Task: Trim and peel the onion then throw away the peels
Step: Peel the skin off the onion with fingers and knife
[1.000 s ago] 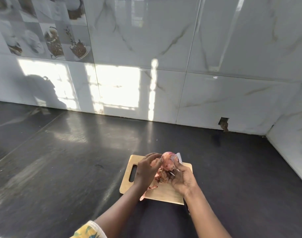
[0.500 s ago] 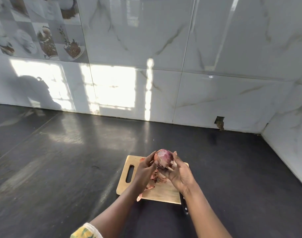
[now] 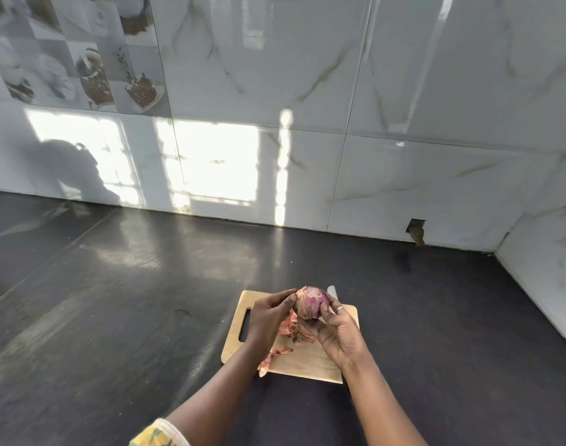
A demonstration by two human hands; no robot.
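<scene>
Counter (image 3: 114, 300): one, dark, running to a tiled wall on the far side.
Board (image 3: 307, 365): one, wooden, lying on the counter with its handle slot to the left.
Hands: two, close together above the board. The left hand (image 3: 268, 317) pinches the onion's left side with its fingertips. The right hand (image 3: 339, 333) cups the onion from the right with the thumb on it.
Onion (image 3: 309, 302): one, red, held off the board between both hands. Dull, patchy skin shows on its top, so the peeling step looks under way and not finished.
Peels: two clumps seen. One (image 3: 289, 326) lies under the onion with a root tuft beside it, and one strip (image 3: 272, 357) hangs over the board's near left edge.
Knife (image 3: 332, 290): one. Only the blade tip shows, just beyond the onion, and whether the right hand holds it cannot be told.
Next: likely catch a loose edge of skin with the left fingertips and pull it off while the right hand turns the onion. Gathering the peels for the bin comes after.
</scene>
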